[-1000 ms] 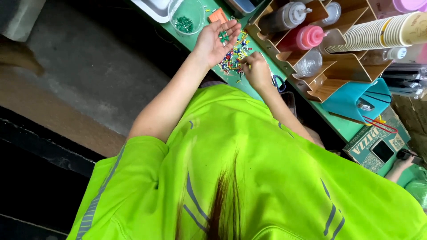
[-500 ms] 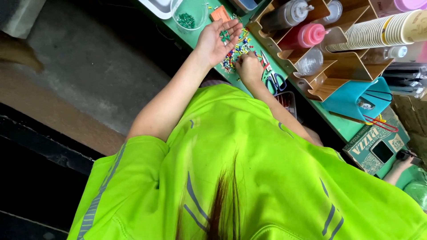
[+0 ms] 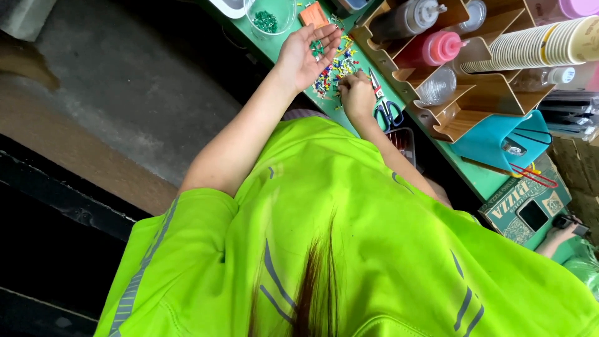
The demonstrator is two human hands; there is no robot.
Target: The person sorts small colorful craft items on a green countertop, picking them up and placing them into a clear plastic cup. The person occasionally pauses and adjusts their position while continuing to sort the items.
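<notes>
Since the earlier frame our right hand [image 3: 357, 93] has dropped onto the mixed-colour pins [image 3: 331, 73], fingers pinched into the pile. Left to right: clear cup [image 3: 269, 14] (green pins inside), left hand [image 3: 304, 55] open, cradling green pins, scissors [image 3: 384, 103], wooden rack [image 3: 474, 93] with bottles.
</notes>
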